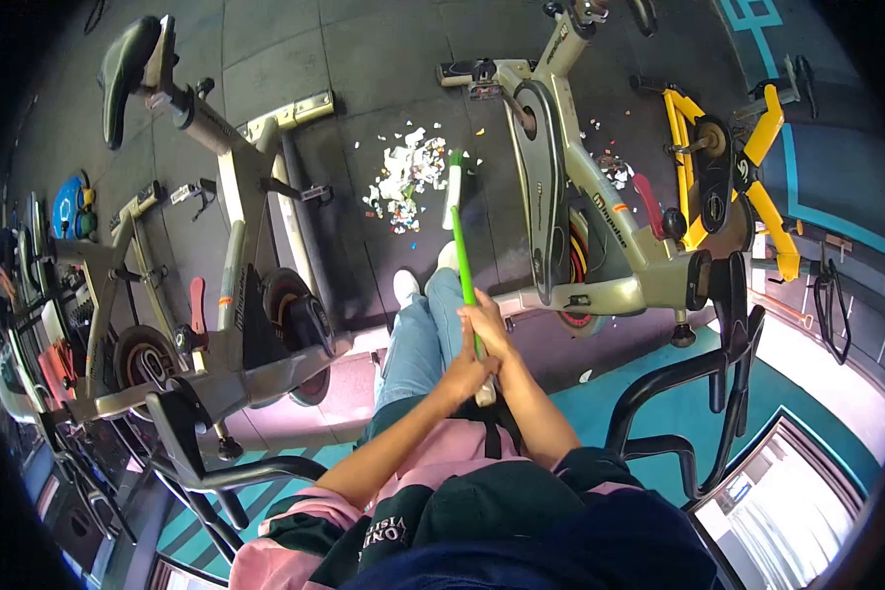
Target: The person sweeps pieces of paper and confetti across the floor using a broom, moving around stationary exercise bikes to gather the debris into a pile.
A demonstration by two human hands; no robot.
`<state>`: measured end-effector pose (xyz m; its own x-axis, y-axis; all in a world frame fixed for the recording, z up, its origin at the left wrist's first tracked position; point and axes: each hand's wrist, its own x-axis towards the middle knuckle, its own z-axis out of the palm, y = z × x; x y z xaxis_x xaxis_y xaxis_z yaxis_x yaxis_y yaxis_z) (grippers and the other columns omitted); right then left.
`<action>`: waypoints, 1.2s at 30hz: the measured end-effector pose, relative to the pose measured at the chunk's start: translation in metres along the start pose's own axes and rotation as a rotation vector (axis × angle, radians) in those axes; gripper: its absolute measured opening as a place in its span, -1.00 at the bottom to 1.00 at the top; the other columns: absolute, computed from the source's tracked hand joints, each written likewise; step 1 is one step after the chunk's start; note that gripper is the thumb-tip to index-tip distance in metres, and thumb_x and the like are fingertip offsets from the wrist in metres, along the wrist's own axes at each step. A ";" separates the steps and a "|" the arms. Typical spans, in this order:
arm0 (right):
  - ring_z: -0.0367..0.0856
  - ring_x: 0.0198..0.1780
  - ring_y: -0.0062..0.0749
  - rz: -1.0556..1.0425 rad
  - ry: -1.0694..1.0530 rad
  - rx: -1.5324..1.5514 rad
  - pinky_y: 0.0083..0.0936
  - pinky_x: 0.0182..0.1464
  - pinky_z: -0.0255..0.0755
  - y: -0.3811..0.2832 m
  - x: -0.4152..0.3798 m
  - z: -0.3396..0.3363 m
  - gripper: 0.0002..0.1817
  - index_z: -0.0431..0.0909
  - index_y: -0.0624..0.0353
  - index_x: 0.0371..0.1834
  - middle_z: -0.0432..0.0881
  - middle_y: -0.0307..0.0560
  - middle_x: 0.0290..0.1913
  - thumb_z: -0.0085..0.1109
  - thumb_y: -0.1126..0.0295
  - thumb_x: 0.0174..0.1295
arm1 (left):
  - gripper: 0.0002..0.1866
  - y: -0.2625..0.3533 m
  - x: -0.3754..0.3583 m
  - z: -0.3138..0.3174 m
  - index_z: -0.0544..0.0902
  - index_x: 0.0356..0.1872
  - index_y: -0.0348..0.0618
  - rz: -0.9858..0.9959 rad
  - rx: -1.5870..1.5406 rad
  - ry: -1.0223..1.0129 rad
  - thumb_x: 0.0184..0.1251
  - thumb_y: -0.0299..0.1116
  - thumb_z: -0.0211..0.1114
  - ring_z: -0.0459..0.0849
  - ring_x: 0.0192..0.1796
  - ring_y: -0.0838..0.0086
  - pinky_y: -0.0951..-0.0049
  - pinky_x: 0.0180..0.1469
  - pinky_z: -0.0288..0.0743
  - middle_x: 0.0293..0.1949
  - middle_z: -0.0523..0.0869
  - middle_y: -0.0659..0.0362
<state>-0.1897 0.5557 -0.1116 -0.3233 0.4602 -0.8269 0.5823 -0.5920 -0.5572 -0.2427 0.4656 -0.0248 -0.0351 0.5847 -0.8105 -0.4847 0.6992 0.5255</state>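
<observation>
A broom with a bright green handle (464, 256) extends forward from my body, and both hands are wrapped around it. My right hand (487, 321) is closed on the handle farther up the shaft. Nearer my waist, my left hand (469, 376) is closed around the lower part of the handle. The white and green broom head (452, 197) is down at the dark floor, just right of a pile of torn paper scraps (408, 172). Small coloured bits lie among the mostly white scraps.
A grey exercise bike (228, 197) stands on my left and another grey exercise bike (600, 187) on my right. Farther right is a yellow bike (763, 133). More scraps (615, 169) lie beyond the right bike's frame. A blue object (69, 208) sits far left.
</observation>
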 end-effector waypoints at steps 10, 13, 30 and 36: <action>0.59 -0.58 -0.17 0.029 0.335 -0.412 -0.31 -0.52 0.46 -0.069 0.125 -0.068 -0.59 0.36 0.26 -0.07 0.58 0.13 -0.45 0.05 0.49 -0.08 | -0.19 0.098 0.092 0.019 -0.10 0.36 -0.05 -0.156 -0.478 -0.107 0.06 -0.47 0.09 0.53 -0.47 0.47 0.45 -0.46 0.46 -0.43 0.53 0.14; 0.51 -0.08 0.08 0.032 0.214 -0.477 -0.16 -0.03 0.37 -0.070 0.173 -0.064 -0.59 0.36 0.29 -0.06 0.54 0.29 -0.17 -0.03 0.41 -0.05 | -0.34 0.106 0.119 0.015 0.07 0.30 -0.07 -0.139 -0.428 -0.034 0.11 -0.43 0.03 0.49 -0.57 0.50 0.49 -0.52 0.43 -0.49 0.50 0.17; 0.50 -0.11 0.18 0.093 0.226 -0.634 -0.15 -0.05 0.39 -0.110 0.087 -0.036 -0.50 0.29 0.33 0.04 0.54 0.33 -0.20 0.02 0.43 -0.05 | -0.35 0.119 0.053 0.007 -0.14 0.35 0.00 -0.097 -0.440 -0.100 0.30 -0.34 -0.05 0.40 -0.70 0.50 0.52 -0.75 0.32 -0.45 0.42 0.19; 0.56 -0.15 0.09 0.175 0.193 -0.646 -0.20 -0.11 0.45 -0.154 0.147 -0.009 -0.73 0.52 0.36 -0.28 0.57 0.30 -0.25 0.01 0.44 -0.05 | -0.32 0.164 0.112 -0.048 -0.12 0.35 0.18 -0.229 -0.370 -0.079 0.25 -0.37 -0.04 0.43 -0.61 0.53 0.58 -0.63 0.38 -0.50 0.42 0.22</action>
<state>-0.3208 0.7207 -0.1468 -0.0801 0.5389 -0.8386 0.9602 -0.1840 -0.2100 -0.3685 0.6263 -0.0418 0.1701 0.4715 -0.8653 -0.7532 0.6285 0.1944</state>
